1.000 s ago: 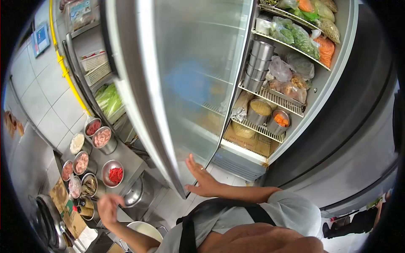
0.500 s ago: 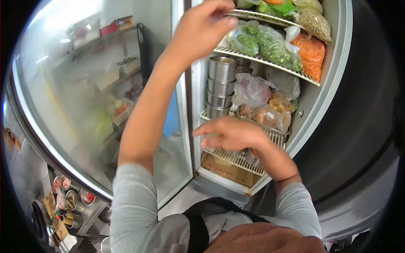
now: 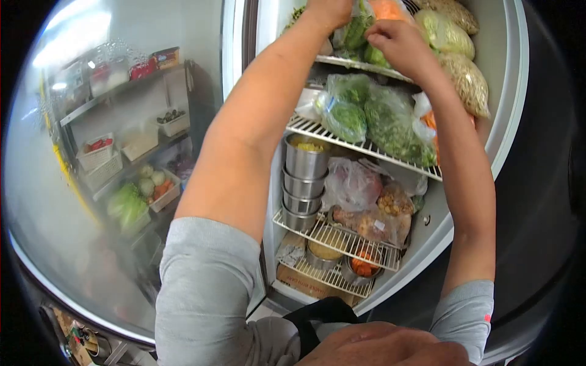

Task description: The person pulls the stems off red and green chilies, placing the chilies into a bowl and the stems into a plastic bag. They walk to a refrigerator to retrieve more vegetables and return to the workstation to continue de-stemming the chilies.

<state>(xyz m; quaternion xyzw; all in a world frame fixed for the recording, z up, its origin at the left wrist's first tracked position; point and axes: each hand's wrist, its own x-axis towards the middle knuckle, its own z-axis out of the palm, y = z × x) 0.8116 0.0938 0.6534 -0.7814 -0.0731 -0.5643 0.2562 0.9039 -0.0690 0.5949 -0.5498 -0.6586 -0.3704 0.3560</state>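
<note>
Both arms reach up into the open refrigerator, to its top wire shelf [image 3: 360,64]. The left hand [image 3: 329,9] is cut off by the top edge of the view among the bagged greens; only its heel and wrist show, so how far its fingers are spread cannot be told. The right hand [image 3: 400,43] is curled, fingers bent down and pinching at the clear bag of green vegetables [image 3: 357,30] that sits on that shelf, just beside a bag of orange carrot pieces [image 3: 387,9]. To the right of the right hand, bags of pale sprouts [image 3: 467,79] lean against the refrigerator's inner wall, leaving little room on that side. Directly under the hands, the second wire shelf [image 3: 317,131] carries more bags of chopped greens [image 3: 390,119], packed close together and touching. Below the left forearm a stack of steel containers [image 3: 304,183] stands upright on the third shelf, the top one showing yellow food, with plastic-wrapped bags [image 3: 360,186] just beside it. The lowest rack holds round steel bowls [image 3: 363,266], one with orange pieces. The glass door [image 3: 122,152] stands swung open to the left, close against the left arm, mirroring kitchen shelving.
</note>
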